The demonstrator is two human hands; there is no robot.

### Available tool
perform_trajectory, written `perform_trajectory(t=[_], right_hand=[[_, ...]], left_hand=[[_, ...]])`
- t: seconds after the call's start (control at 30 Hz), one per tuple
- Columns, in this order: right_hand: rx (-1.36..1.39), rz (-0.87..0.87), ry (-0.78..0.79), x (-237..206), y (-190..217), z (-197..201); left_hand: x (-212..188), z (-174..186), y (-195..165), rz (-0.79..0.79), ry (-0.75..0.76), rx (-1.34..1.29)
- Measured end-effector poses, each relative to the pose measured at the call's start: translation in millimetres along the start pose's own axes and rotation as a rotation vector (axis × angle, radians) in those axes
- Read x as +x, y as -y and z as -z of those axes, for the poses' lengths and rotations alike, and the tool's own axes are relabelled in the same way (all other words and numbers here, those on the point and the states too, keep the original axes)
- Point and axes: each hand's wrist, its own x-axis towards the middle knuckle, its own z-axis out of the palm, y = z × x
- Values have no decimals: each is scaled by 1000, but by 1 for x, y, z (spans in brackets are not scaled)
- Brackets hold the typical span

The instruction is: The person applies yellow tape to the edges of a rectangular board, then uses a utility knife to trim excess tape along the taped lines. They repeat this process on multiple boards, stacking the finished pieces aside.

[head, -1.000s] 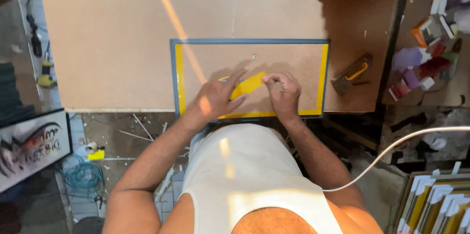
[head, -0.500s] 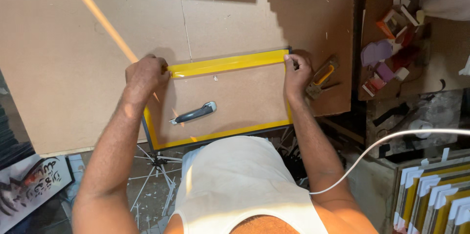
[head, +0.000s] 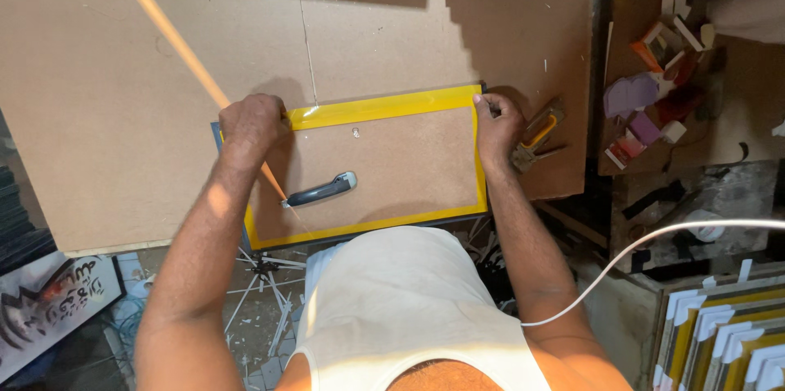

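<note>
Head view, compared with half a second ago. The framed backing board [head: 368, 166] is seen in nearly the same place on the bench [head: 123, 113], lying flat just in front of the person's torso, its edges bound in yellow tape [head: 384, 106]. The left hand [head: 252, 123] is held at the far left corner and the right hand [head: 499, 125] at the far right corner, as before; only a slight shift of both, and of the camera, is noted. The dark-handled knife [head: 321, 191] is left lying on the board, untouched, in the same spot. A second earlier the hands were together at the middle of the board over a loose yellow piece; they are now spread to the ends of the far strip. It is judged that the strip along the far edge is being pressed down or drawn taut from both ends.

Fingers: both sets are curled down over the tape at the corners. Whether the tape is pinched or merely pressed cannot be told, as the fingertips are hidden under the knuckles.

Hard to make out: the near edge of the board is covered by the white vest [head: 409, 309]. The orange-handled tool [head: 540, 133] beside the right hand is partly shadowed; its kind cannot be told. The clutter on the side shelf [head: 654, 96] is too small to identify.
</note>
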Motion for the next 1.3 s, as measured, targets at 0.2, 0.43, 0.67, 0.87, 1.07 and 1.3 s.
perform_trajectory(t=[0.2, 0.43, 0.67, 0.87, 1.07, 1.3], right_hand=[[-252, 179, -97, -10, 20, 9], [-592, 730, 592, -89, 56, -54], [-704, 354, 381, -89, 50, -41], [-712, 374, 231, -97, 50, -49], [-703, 360, 222, -113, 65, -66], [-696, 371, 196, -122, 69, -77]], left_hand=[[6, -21, 0, -29, -32, 115], [2, -16, 3, -71, -54, 124], [-6, -1, 11, -68, 93, 103], [-11, 11, 47, -404, -40, -33], [-24, 58, 161, -427, 373, -641], [-25, 48, 224, -308, 430, -403]])
